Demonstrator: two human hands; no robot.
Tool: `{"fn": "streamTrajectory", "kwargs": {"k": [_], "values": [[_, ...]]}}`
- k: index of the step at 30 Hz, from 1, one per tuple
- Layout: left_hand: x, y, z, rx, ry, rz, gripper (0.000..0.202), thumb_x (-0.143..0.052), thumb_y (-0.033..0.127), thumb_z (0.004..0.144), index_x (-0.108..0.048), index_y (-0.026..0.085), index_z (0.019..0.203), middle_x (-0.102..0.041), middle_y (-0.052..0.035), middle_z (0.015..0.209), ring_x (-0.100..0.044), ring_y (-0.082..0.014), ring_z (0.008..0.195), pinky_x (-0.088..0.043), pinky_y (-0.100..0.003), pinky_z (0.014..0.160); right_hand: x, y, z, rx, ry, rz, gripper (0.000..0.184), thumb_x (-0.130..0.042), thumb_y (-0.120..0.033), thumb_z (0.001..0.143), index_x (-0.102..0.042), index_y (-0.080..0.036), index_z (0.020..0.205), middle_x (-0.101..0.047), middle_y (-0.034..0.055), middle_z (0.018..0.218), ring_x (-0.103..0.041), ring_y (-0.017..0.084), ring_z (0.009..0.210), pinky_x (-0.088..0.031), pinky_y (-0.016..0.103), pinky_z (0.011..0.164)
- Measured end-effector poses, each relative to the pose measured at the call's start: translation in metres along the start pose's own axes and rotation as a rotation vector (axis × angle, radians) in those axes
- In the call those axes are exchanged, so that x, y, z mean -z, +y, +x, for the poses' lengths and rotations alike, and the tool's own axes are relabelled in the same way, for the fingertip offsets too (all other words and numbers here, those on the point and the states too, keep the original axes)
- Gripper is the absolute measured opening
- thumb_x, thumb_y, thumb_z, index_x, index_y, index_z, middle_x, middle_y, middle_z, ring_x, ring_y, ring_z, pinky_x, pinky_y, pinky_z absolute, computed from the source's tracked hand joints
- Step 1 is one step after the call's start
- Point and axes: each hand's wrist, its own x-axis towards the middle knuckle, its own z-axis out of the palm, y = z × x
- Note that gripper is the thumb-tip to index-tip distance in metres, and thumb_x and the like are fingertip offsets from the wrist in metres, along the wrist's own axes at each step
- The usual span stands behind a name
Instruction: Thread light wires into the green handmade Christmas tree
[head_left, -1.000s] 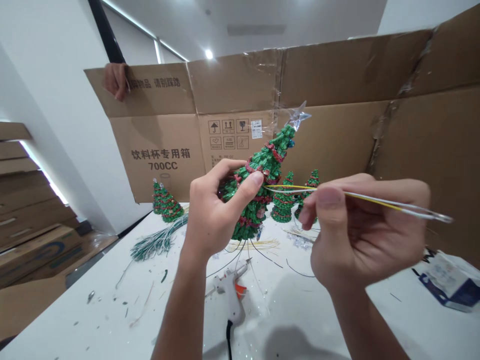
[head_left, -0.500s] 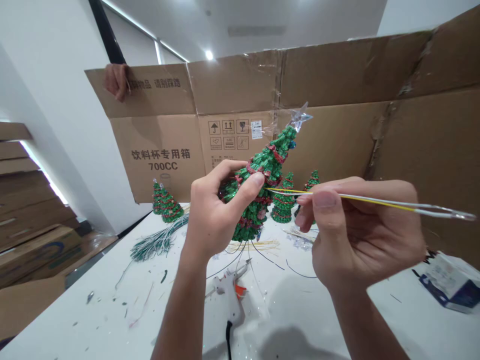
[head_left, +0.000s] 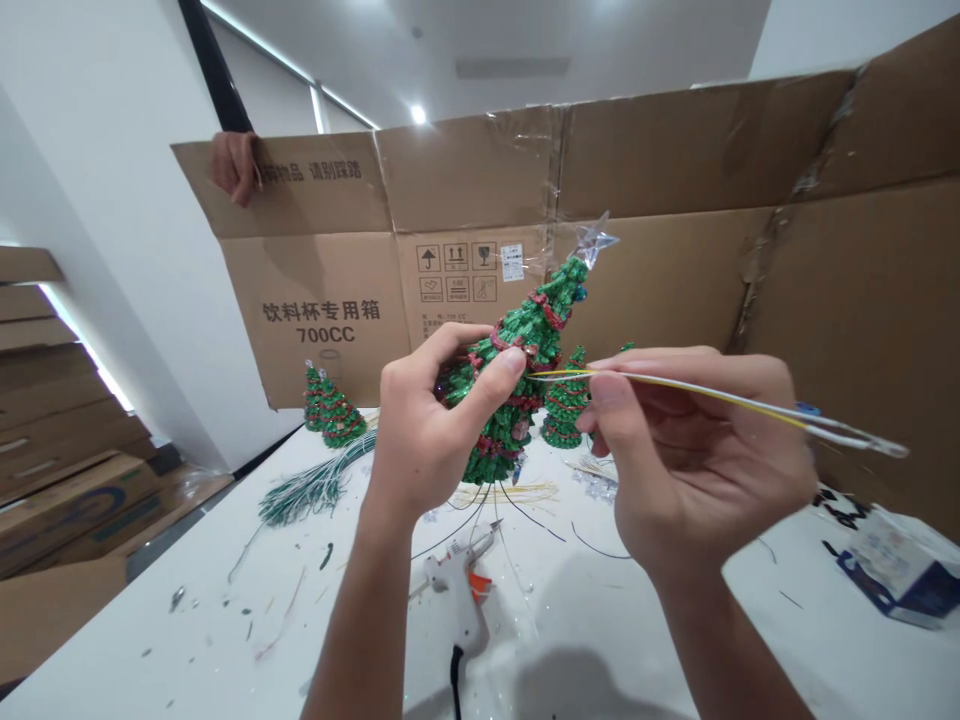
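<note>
My left hand is closed round a small green glittery Christmas tree with red trim and a clear star on top, holding it tilted above the white table. My right hand pinches a thin yellow and white wire with a clear LED bulb at its far end. The wire's near tip touches the tree just by my left thumb.
A white glue gun lies on the table below my hands. Small finished trees, a bundle of green wires and loose wires lie behind. Cardboard boxes wall the back and right; another person's hand grips a flap. A blue-white box sits right.
My right hand has shifted left along the wire, toward the tree, and the bulb end swung a little. The tree has stayed almost still in my left hand.
</note>
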Motion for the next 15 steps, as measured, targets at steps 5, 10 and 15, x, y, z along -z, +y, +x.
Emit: {"fn": "streamTrajectory", "kwargs": {"k": [5, 10, 15], "values": [[-0.0003, -0.0006, -0.0011, 0.014, -0.002, -0.018, 0.028, -0.080, 0.052, 0.099, -0.082, 0.026, 0.107, -0.075, 0.0030, 0.087, -0.063, -0.0151, 0.077, -0.051, -0.030, 0.072, 0.0029, 0.0039, -0.0004, -0.047, -0.102, -0.018, 0.023, -0.084, -0.005, 0.091, -0.081, -0.026, 0.100, -0.076, -0.0016, 0.089, -0.072, 0.014, 0.061, -0.059, 0.030, 0.048], [-0.0002, -0.0017, -0.0005, 0.007, 0.002, -0.005, 0.028, -0.080, 0.053, 0.099, -0.083, 0.026, 0.106, -0.074, 0.0026, 0.087, -0.063, -0.0155, 0.079, -0.049, -0.030, 0.073, 0.0061, 0.0057, 0.0001, -0.075, -0.139, -0.088, 0.018, -0.088, -0.013, 0.092, -0.081, -0.028, 0.097, -0.077, -0.0025, 0.086, -0.076, 0.016, 0.069, -0.063, 0.031, 0.053], [-0.0005, -0.0018, -0.0001, 0.004, 0.005, -0.009, 0.027, -0.080, 0.052, 0.099, -0.083, 0.026, 0.107, -0.074, 0.0030, 0.087, -0.063, -0.0155, 0.080, -0.049, -0.030, 0.074, 0.0069, 0.0048, -0.0003, -0.087, -0.145, -0.067, 0.020, -0.087, -0.008, 0.090, -0.083, -0.027, 0.098, -0.079, -0.0032, 0.089, -0.074, 0.014, 0.065, -0.060, 0.030, 0.050]]}}
